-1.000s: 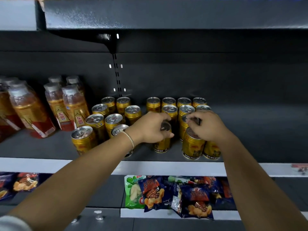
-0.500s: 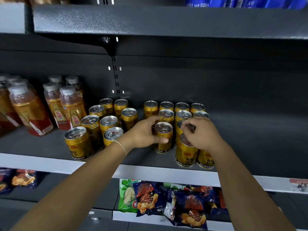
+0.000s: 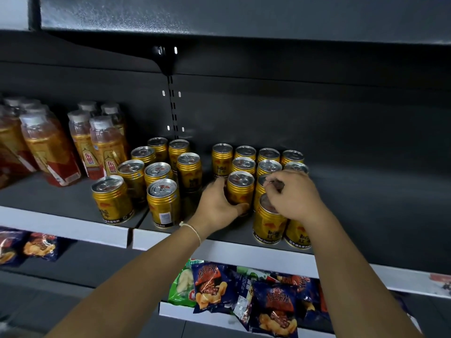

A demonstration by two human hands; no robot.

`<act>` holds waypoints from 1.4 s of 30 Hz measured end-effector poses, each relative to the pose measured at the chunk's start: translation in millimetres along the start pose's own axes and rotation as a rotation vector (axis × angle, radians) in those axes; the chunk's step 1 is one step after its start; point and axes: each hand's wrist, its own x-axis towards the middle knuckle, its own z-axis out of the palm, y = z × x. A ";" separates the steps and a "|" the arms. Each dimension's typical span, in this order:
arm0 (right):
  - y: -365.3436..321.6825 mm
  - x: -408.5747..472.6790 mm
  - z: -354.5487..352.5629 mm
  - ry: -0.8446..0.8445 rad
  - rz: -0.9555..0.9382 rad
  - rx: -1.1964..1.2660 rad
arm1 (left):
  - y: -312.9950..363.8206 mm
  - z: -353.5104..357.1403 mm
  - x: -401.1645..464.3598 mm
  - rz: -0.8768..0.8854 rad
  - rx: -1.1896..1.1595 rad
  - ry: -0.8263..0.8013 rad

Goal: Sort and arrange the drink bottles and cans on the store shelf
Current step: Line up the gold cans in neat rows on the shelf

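Left hand (image 3: 216,206) gripped a gold cylindrical metal can (image 3: 240,191) standing on the dark grey metal shelf (image 3: 244,230) | right hand (image 3: 296,196), at its 3 o'clock, fingers curled pinching a neighbouring gold can's top (image 3: 264,180) | more gold cans (image 3: 159,189) at 9 o'clock.

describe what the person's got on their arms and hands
Both forearms are bare, with no sleeves and no gloves in view. The left hand has a thin pale string bracelet around its wrist. The right hand shows no ring, watch or band.
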 end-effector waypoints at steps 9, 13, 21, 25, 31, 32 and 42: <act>1.3 -0.8 0.2 -0.016 -0.005 0.015 | -7.0 6.1 -2.5 0.001 0.092 -0.054; -0.1 0.7 -0.8 -0.018 0.002 0.012 | -6.9 6.3 -1.8 0.003 0.106 -0.038; -1.8 -0.7 -1.5 -0.017 -0.002 0.011 | -4.3 0.5 0.3 -0.007 0.194 -0.108; -3.4 -1.3 -2.6 -0.021 -0.001 0.001 | -1.1 -3.9 0.6 -0.024 0.175 -0.147; -8.4 -1.9 -6.6 -0.046 0.006 -0.013 | 19.3 -32.0 -6.7 0.034 0.232 -0.217; -8.7 -2.1 -6.9 -0.047 0.004 -0.012 | 23.0 -41.7 -8.9 0.096 0.290 -0.185; -21.7 1.4 -9.9 -0.086 -0.015 -0.120 | 18.4 -114.2 -22.4 0.154 0.646 0.068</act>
